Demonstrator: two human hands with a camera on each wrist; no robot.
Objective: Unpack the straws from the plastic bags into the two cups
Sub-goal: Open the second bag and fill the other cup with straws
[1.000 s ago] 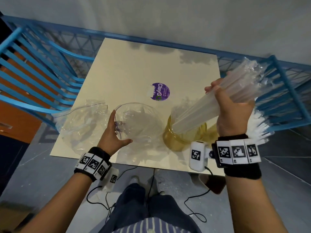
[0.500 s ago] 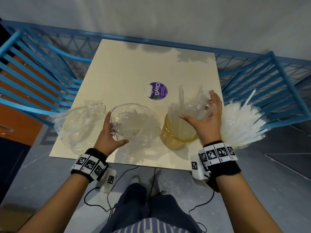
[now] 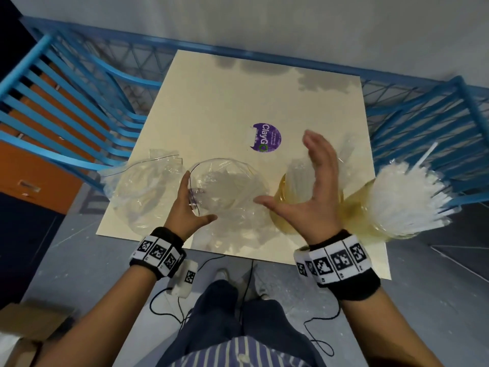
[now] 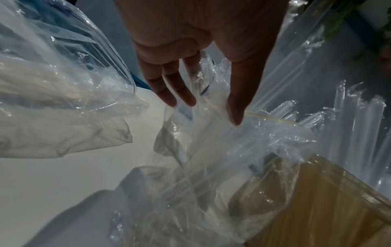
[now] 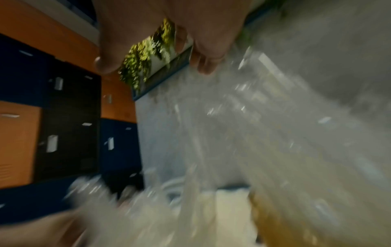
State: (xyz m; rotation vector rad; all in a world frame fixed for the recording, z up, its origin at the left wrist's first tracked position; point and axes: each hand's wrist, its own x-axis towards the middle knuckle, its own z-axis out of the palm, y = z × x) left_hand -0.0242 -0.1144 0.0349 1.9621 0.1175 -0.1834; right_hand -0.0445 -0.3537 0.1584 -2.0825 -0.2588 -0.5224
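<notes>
An amber cup [image 3: 280, 218] near the table's front edge holds clear wrapped straws [image 3: 299, 178]. My right hand [image 3: 285, 168] hovers spread over them, fingers straight, holding nothing. The right wrist view is blurred, with only straws [image 5: 232, 133] below the fingers [image 5: 205, 66]. A second amber cup [image 3: 357, 207] at the right edge is packed with white straws [image 3: 404, 200]. My left hand [image 3: 199, 197] rests at the rim of an open clear bag [image 3: 227, 186]. In the left wrist view its straight fingers [image 4: 175, 93] touch the bag's plastic [image 4: 211, 167]. Another crumpled clear bag [image 3: 140, 186] lies further left.
The cream table [image 3: 238, 88] carries a purple round sticker [image 3: 266, 137] behind the cups. Blue metal chairs [image 3: 66, 107] crowd the left and right sides. Cables trail on the floor below, and a cardboard box [image 3: 23, 329] sits at the lower left.
My right hand brought the bundle of clear straws down into the amber cup, let go, and now hovers open above it. The left hand stayed at the bag.
</notes>
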